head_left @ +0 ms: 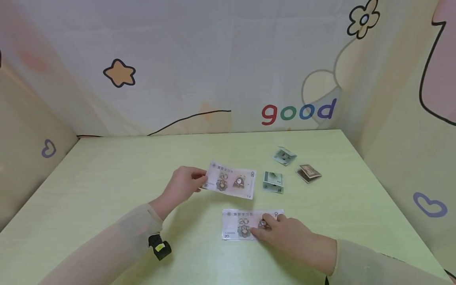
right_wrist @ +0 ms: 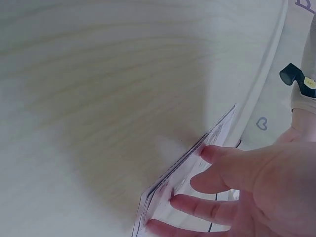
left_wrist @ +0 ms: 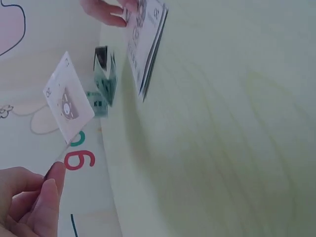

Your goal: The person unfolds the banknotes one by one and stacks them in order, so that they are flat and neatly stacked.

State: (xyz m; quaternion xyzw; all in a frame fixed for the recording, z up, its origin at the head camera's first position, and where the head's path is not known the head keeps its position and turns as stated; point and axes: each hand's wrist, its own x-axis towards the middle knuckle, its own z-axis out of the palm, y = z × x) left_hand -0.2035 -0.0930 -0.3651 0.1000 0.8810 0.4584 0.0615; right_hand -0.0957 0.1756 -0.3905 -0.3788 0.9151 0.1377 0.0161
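My left hand (head_left: 185,184) pinches the left end of a pinkish 20 banknote (head_left: 229,182) between thumb and fingers, holding it raised and slightly tilted over the table. In the left wrist view the held banknote (left_wrist: 68,101) stands out from the fingertips. Nearer the front lies a small stack of banknotes (head_left: 231,225), a 20 on top and its layered edges showing in the left wrist view. On the stack's right half rests my right hand (head_left: 292,237), fingers spread. The right wrist view shows those fingertips (right_wrist: 158,228) against the top note's face.
Beyond the stack, to the right, several folded banknotes stand on the pale green table (head_left: 124,166): a green one (head_left: 273,183), another green one (head_left: 285,155) farther back, and a brown one (head_left: 309,173). Printed cloth walls (head_left: 199,71) border the table's back and sides.
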